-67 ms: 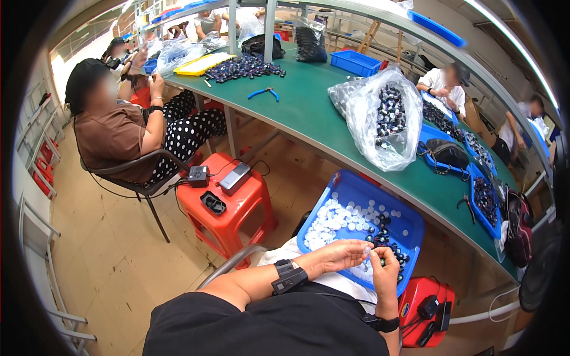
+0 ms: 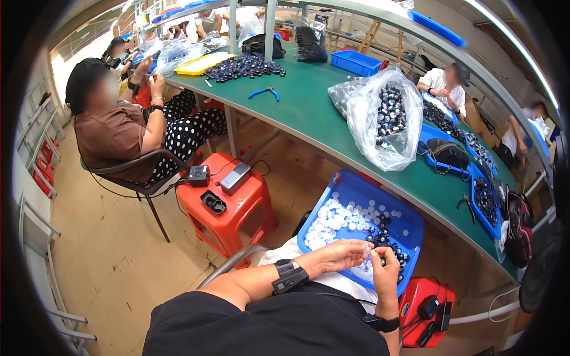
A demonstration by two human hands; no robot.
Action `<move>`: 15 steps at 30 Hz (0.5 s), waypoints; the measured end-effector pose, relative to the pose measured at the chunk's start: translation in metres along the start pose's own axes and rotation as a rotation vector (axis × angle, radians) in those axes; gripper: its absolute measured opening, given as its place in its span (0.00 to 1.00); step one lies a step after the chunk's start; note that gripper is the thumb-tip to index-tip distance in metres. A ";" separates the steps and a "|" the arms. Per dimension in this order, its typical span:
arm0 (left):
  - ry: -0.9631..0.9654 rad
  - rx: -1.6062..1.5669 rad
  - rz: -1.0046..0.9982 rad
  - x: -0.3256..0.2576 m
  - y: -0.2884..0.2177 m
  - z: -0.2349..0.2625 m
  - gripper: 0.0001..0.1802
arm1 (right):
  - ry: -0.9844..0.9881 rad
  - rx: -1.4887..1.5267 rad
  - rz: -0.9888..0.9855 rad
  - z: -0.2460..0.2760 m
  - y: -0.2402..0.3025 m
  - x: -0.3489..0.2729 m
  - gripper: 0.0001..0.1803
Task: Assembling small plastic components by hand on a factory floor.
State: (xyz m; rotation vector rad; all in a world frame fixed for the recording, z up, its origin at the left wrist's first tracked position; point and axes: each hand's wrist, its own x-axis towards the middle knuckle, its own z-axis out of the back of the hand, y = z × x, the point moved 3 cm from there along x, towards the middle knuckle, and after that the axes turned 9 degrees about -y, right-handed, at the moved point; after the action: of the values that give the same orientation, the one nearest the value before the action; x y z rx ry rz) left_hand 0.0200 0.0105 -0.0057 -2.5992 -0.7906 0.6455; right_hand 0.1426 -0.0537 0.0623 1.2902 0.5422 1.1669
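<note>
Above a blue tray (image 2: 374,187) at my lap, my two hands meet with fingertips close together. My left hand (image 2: 339,257) reaches in from the left, its thumb and fingers pinched at a small whitish, see-through disc (image 2: 367,251). My right hand (image 2: 386,274) is closed by the same disc, its thumb and forefinger touching or nearly touching it. A small dark round piece shows at the right fingers; whether they hold it I cannot tell. Many loose white discs (image 2: 335,221) lie in the tray, with dark round pieces (image 2: 382,236) heaped at its right side, partly behind my hands.
A green table (image 2: 309,113) runs beyond the tray, bearing a clear bag (image 2: 392,121) of dark pieces and blue-handled pliers (image 2: 263,94). Red stools stand left (image 2: 228,202) and right (image 2: 423,302), with small devices and cables. A co-worker (image 2: 119,127) sits at left.
My hands and the disc show no visible movement. The co-worker at left has raised one hand away from the other, and a person at far right has shifted slightly.
</note>
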 end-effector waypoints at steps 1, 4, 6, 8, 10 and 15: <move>-0.009 0.003 0.008 0.001 0.003 0.000 0.15 | -0.002 -0.012 -0.003 0.002 -0.002 -0.001 0.03; 0.087 -0.022 -0.058 0.015 0.000 0.009 0.15 | -0.044 -0.062 0.119 0.003 -0.006 0.004 0.03; 0.097 -0.051 -0.096 0.013 -0.010 0.009 0.15 | -0.069 -0.080 0.166 0.002 -0.004 0.009 0.04; 0.103 -0.071 -0.117 0.008 -0.017 0.008 0.15 | -0.112 -0.074 0.156 0.002 0.000 0.011 0.03; 0.047 -0.071 -0.120 0.000 -0.022 0.001 0.16 | -0.144 -0.096 0.153 0.002 0.000 0.013 0.03; -0.025 -0.014 -0.077 -0.003 -0.022 -0.002 0.17 | -0.145 -0.149 0.154 0.002 0.005 0.008 0.03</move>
State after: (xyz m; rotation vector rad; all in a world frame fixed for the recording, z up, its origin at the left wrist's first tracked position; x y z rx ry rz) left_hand 0.0094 0.0253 0.0062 -2.5639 -0.9021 0.6538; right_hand 0.1455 -0.0478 0.0701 1.2932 0.2482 1.2056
